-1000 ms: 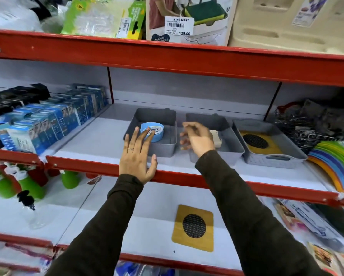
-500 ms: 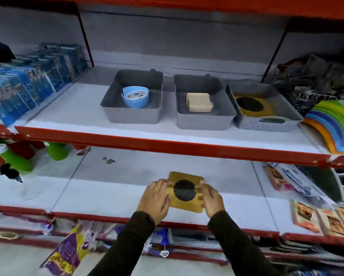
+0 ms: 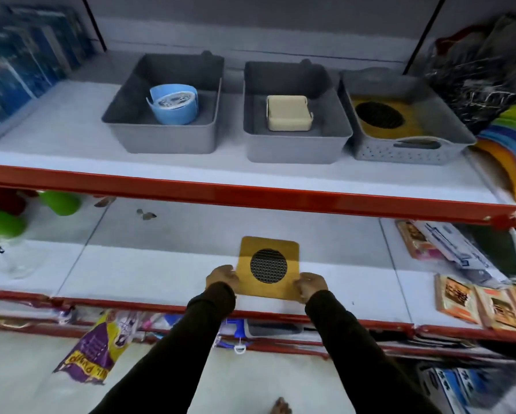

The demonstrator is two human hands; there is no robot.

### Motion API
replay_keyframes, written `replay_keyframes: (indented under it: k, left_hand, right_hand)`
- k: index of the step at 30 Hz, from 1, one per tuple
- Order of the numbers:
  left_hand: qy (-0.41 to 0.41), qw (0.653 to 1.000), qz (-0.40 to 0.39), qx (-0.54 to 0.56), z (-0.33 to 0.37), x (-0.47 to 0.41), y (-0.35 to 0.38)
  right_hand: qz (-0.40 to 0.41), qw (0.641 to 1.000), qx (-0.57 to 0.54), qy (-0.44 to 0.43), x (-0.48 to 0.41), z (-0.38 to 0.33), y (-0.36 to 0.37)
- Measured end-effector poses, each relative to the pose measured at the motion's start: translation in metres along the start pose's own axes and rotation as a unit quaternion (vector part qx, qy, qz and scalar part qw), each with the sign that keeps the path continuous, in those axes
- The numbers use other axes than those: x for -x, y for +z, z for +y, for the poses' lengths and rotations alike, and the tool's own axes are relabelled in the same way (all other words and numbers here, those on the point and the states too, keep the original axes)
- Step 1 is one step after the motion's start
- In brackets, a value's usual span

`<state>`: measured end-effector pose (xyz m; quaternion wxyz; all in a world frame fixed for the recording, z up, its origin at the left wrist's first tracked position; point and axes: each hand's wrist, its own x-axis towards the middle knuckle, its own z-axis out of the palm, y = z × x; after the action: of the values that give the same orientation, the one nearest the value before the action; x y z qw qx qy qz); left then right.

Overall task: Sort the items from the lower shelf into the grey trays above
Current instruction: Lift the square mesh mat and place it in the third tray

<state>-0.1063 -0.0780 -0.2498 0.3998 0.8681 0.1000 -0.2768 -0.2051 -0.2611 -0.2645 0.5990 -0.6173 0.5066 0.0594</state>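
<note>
Here, the scene line by line.
Yellow mesh square [image 3: 268, 268]: a flat yellow square with a round dark mesh centre, over the near part of the lower shelf [image 3: 167, 264], held at its two near corners; whether it rests on the shelf or is lifted off it cannot be told.
Left hand [image 3: 222, 278]: fingers curled closed on the square's near-left corner, dark sleeve behind it.
Right hand [image 3: 311, 286]: fingers curled closed on the near-right corner, likewise in a dark sleeve.
Left grey tray [image 3: 167, 100]: on the upper shelf [image 3: 56, 138], holding a round blue item [image 3: 173, 103].
Middle grey tray [image 3: 294, 113]: just right of the first, holding a cream rectangular block [image 3: 288, 112].
Right grey tray [image 3: 400, 121]: perforated near wall with a handle slot, touching or nearly touching the middle tray; inside lies another yellow mesh piece [image 3: 380, 116].
Left side: blue boxes [image 3: 17, 61] on the upper shelf, green bottles [image 3: 8, 218] below, both blurred.
Right side: rainbow-coloured curved items [image 3: 513, 150] on the upper shelf, packaged goods [image 3: 484, 303] on the lower.
</note>
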Motion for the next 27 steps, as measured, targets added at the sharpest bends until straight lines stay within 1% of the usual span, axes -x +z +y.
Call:
replay_keyframes:
  k: [3,5,7,10,13,18,21,24,27]
  left_hand:
    - [-0.012,0.999,-0.007,0.03,-0.009,0.015,-0.007]
    - [-0.006,0.998,-0.009,0.056,-0.016,0.03,-0.011]
    - [0.006,0.996,0.019,0.09,-0.021,0.046,-0.016]
    - [0.017,0.986,0.054,0.156,-0.029,0.071,-0.026]
    - [0.055,0.975,0.049,0.211,-0.037,0.091,-0.04]
    - [0.142,0.959,0.054,0.241,-0.033,0.128,-0.073]
    - [0.181,0.943,0.053,0.275,-0.02,0.154,-0.097]
    - [0.218,0.93,0.056,0.29,0.003,0.168,-0.117]
    - [0.264,0.912,0.039,0.312,0.035,0.18,-0.14]
  right_hand:
    - [0.004,0.999,0.021,-0.026,0.014,0.005,-0.008]
    - [0.019,0.999,-0.014,-0.029,0.03,0.008,-0.012]
    - [0.053,0.996,-0.065,-0.038,0.046,0.012,-0.016]
    - [0.026,0.989,-0.138,-0.051,0.074,0.018,-0.022]
    - [-0.005,0.981,-0.178,-0.07,0.106,0.018,-0.029]
    - [-0.032,0.973,-0.195,-0.124,0.153,0.007,-0.044]
    - [-0.063,0.96,-0.219,-0.163,0.183,-0.012,-0.054]
    - [-0.048,0.953,-0.201,-0.219,0.205,-0.037,-0.061]
    - [-0.035,0.938,-0.195,-0.285,0.229,-0.073,-0.072]
